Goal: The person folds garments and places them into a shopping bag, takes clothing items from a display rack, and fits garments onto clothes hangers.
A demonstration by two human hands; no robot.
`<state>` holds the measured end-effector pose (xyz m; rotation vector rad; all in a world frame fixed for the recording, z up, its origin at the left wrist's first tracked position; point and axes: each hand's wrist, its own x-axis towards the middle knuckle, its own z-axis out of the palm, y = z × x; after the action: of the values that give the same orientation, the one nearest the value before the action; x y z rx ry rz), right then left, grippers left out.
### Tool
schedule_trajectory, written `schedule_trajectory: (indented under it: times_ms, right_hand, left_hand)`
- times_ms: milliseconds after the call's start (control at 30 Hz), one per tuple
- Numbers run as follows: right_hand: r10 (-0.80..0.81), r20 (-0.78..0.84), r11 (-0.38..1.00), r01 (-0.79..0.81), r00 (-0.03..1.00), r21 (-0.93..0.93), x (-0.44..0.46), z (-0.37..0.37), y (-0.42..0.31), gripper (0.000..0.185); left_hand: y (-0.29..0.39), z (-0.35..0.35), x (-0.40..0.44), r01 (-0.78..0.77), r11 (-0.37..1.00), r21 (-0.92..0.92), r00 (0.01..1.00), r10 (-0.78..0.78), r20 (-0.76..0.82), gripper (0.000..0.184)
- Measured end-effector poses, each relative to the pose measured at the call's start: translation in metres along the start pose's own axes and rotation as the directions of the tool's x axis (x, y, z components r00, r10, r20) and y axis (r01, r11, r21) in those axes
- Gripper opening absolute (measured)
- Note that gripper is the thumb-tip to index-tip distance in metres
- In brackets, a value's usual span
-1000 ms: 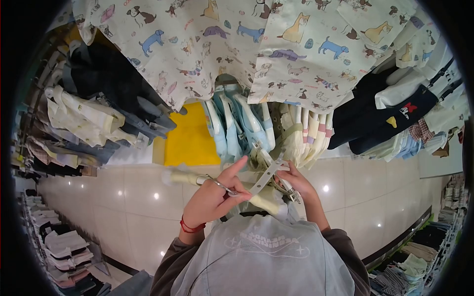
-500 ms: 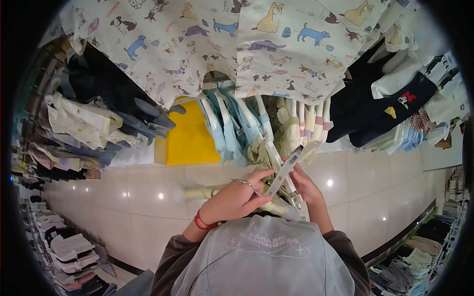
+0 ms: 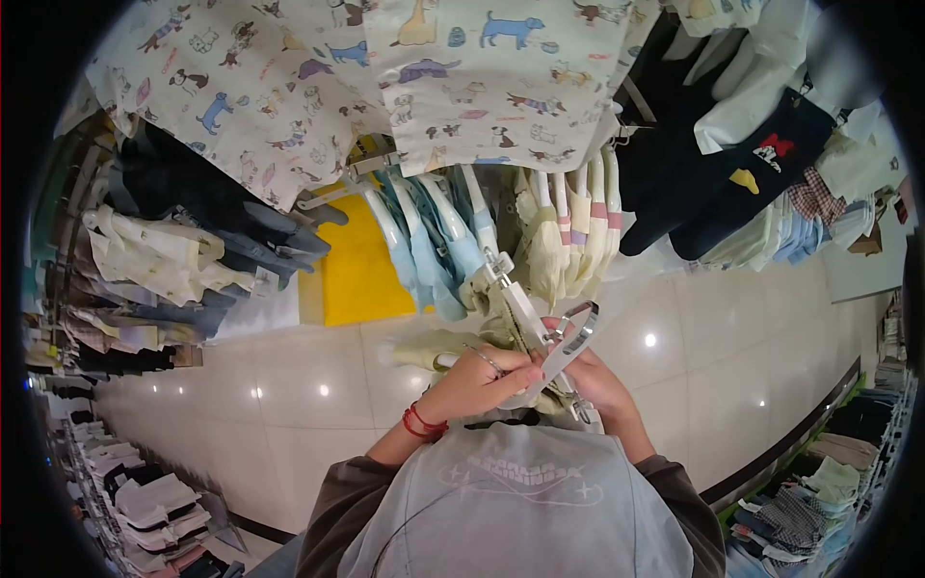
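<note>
My left hand [image 3: 487,383], with a ring and red wrist cords, is closed on a pale strip [image 3: 568,347] that curls up at its upper end. My right hand [image 3: 593,382] is closed around a white clip hanger [image 3: 520,310] with metal clips, just beside the left one. Behind the strip my right fingertips are partly hidden. The strip crosses over the hanger. A pale yellow-green garment [image 3: 429,349] lies beneath and left of my hands, close to my chest.
Blue garments [image 3: 424,246] and cream garments [image 3: 564,236] hang ahead on white hangers. Dog-print fabric [image 3: 482,96] hangs above them. A yellow panel [image 3: 361,265] stands behind. Dark trousers [image 3: 752,183] hang at right; folded clothes [image 3: 154,506] lie lower left.
My hands have come closer together, and my left hand has moved right. The strip's free end now curls over. The view has shifted, with the hanging clothes moving left in it.
</note>
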<state>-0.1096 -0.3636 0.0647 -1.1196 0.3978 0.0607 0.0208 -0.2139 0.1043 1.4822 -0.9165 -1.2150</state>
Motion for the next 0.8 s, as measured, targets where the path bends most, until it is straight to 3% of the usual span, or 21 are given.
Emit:
schedule_trajectory:
  times_ms: [100,200,300,400,433,533,567,667,733,800]
  right_hand:
    - [-0.024,0.003,1.000,0.024,1.000,0.004,-0.004,-0.015,0.009,0.047]
    - [-0.067,-0.110,0.961,0.035,0.992,-0.273,-0.007,-0.017,0.007,0.045]
    - [-0.100,-0.118,0.940,0.054,0.988,-0.337,-0.012,-0.035,0.011,0.046]
    - [-0.061,-0.179,0.997,0.067,0.982,0.029,-0.025,-0.049,-0.003,0.055]
    - [-0.120,-0.105,0.992,0.124,0.987,0.034,-0.025,-0.060,-0.005,0.054]
    - [-0.162,-0.191,0.985,0.146,0.968,-0.097,-0.039,-0.071,-0.023,0.052]
    - [-0.106,-0.214,0.986,0.076,0.971,-0.147,-0.042,-0.079,-0.026,0.050]
    - [-0.176,-0.139,0.949,0.131,0.975,-0.286,-0.061,-0.102,-0.031,0.050]
    - [-0.022,-0.168,0.821,-0.078,0.986,-0.566,-0.075,-0.123,-0.035,0.053]
    - [0.161,-0.251,0.482,-0.298,0.954,-0.824,-0.088,-0.141,-0.047,0.055]
  left_hand:
    - [0.004,0.012,-0.001,-0.114,0.993,-0.041,0.990,0.117,0.073,0.023]
    - [-0.009,0.030,0.002,-0.157,0.986,-0.054,0.985,0.161,0.058,0.024]
    - [-0.012,0.037,0.003,-0.078,0.995,-0.059,0.997,0.078,0.004,0.027]
    - [-0.028,0.045,0.003,0.012,1.000,-0.011,0.998,-0.013,-0.066,0.029]
    - [-0.032,0.049,0.003,0.040,0.999,0.014,0.995,-0.038,-0.095,0.030]
    - [-0.037,0.050,-0.003,-0.030,0.989,0.143,0.997,0.040,-0.069,0.029]
    - [-0.037,0.050,-0.005,-0.042,0.990,0.132,0.996,0.051,-0.069,0.027]
    - [-0.037,0.048,-0.009,-0.057,0.996,0.069,0.994,0.063,-0.094,0.021]
    - [-0.038,0.041,-0.012,-0.040,0.999,-0.008,0.991,0.039,-0.130,0.018]
    - [-0.037,0.034,-0.011,-0.129,0.982,0.135,0.965,0.155,-0.211,0.014]
